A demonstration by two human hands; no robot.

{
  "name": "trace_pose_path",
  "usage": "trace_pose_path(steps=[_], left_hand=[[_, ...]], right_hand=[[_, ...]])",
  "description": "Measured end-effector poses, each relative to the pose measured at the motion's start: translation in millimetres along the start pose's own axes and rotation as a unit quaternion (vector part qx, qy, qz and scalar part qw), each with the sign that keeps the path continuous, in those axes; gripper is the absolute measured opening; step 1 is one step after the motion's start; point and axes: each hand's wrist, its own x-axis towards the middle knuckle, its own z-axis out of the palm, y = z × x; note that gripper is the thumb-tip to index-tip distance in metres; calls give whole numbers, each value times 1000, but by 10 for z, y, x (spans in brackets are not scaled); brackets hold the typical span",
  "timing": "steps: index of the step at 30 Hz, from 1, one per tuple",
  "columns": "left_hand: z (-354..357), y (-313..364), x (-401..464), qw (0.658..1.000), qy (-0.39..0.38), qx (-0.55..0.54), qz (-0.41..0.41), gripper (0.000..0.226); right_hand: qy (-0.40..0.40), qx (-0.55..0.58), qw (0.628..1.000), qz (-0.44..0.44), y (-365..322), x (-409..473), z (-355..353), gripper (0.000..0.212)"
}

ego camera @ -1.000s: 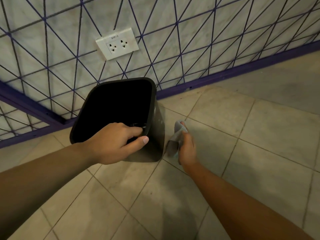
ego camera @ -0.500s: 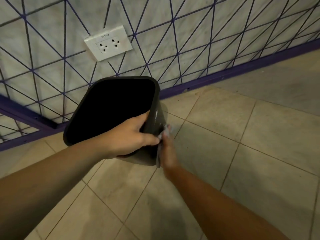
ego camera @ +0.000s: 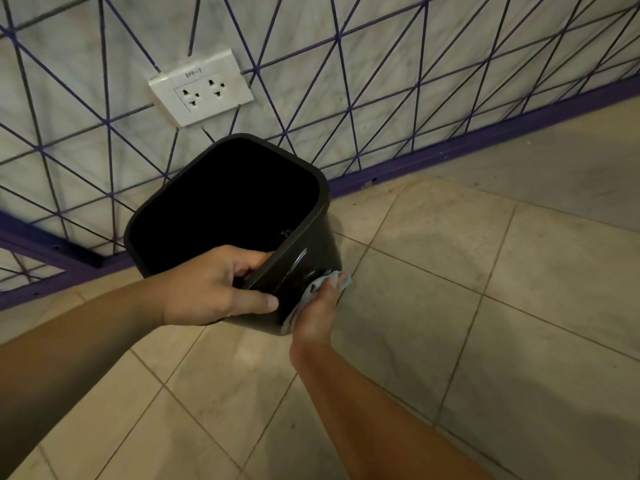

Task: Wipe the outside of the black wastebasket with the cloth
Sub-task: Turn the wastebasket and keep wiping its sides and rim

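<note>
Left hand [ego camera: 207,289] grip clamps the wastebasket [ego camera: 304,251] rim, now tilted; right hand [ego camera: 317,311] grip, clamped on the cloth [ego camera: 341,280], has reached the side wall below it: wiping begins.

The left arm comes in from the left edge, bare and almost straight. The left hand [ego camera: 211,285] is turned with its back up. Its fingers [ego camera: 249,261] curl over the near rim of the black wastebasket [ego camera: 311,251] and go inside it, while the thumb lies flat along the outside wall, just below the fingers. The right arm comes up from the bottom edge, bare too. The right hand [ego camera: 317,313] sits to the right of the left thumb, apart from it. Its fingers press the cloth [ego camera: 341,280] flat against the wall.
</note>
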Motion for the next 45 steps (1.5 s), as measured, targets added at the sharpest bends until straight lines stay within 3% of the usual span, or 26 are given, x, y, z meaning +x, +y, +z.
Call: trace_pose_path(steps=[7,9,12,16,19,23,27,31,33,36,40,45], left_hand=[[44,153,-17,997,-6,76,-33,26],[86,202,10,994,-2,92,-55,27],[270,249,70,990,71,92,-79,33],[361,259,88,980,151,127,-37,73],[327,244,77,983,133,124,-25,70],[316,247,77,985,123,121,-13,57],[275,201,73,990,113,86,-3,63],[285,207,99,991,112,74,-9,59],[290,202,108,991,120,67,-6,51],[291,193,124,990,124,69,3,55],[242,138,176,987,139,83,14,86],[246,102,192,989,125,81,23,80]], right_hand=[[20,-40,999,22,-65,62,-95,68],[9,-52,998,25,-79,58,-134,66],[6,-69,998,10,-121,79,-149,64],[20,-77,996,-36,-175,53,-87,54],[29,-73,995,-60,-188,-72,4,54],[35,-21,999,-29,-103,161,-3,97],[26,-25,999,-12,-192,-62,50,74],[31,2,999,-27,-67,193,22,98],[32,2,999,-21,-146,88,51,91],[35,-28,998,-54,-167,-206,116,56],[57,-48,990,-120,-172,8,170,57],[7,-72,984,-160,-93,-102,87,51]])
